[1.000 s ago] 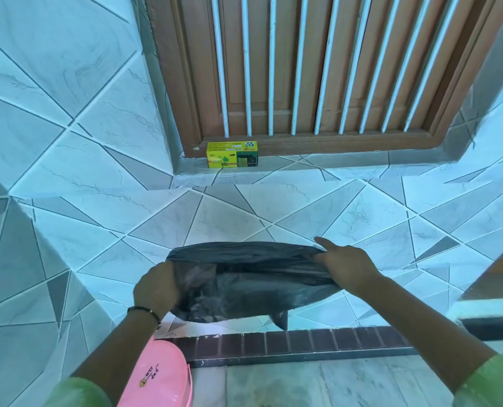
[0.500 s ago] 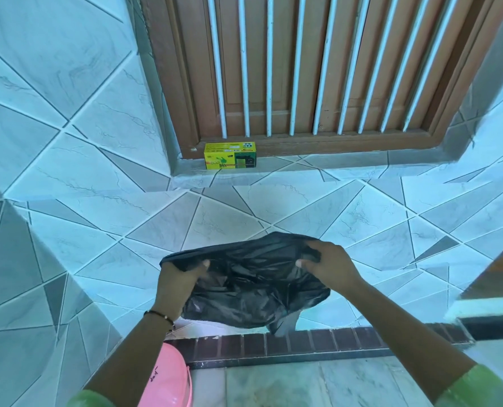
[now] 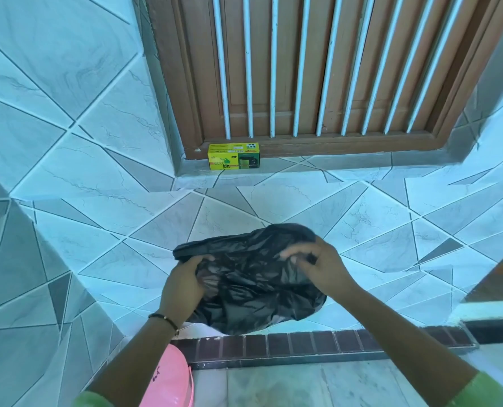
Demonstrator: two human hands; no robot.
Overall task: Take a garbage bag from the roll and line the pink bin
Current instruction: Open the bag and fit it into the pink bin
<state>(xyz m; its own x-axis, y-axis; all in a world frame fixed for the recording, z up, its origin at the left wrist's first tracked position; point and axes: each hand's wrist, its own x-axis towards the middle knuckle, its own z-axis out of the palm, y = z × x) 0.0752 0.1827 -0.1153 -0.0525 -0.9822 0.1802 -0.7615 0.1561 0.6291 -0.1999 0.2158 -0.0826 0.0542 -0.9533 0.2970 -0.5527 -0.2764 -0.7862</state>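
A crumpled black garbage bag (image 3: 250,277) hangs in the air in front of the tiled wall. My left hand (image 3: 182,286) grips its left edge. My right hand (image 3: 317,265) pinches the bag's upper right edge with curled fingers. The pink bin (image 3: 171,380) stands on the floor below my left forearm, only partly in view. A yellow and green box of bin bags (image 3: 233,156) sits on the window ledge above; no roll is visible.
A wooden window (image 3: 317,69) with white bars fills the top. Tiled walls run left and ahead, and a dark brick strip (image 3: 332,345) meets the pale floor. A raised surface edge (image 3: 490,312) juts in at the right.
My hands have come closer together, bunching the bag from a wide stretched strip into a rounder, crumpled shape. The right hand shifted from a flat hold to a pinch.
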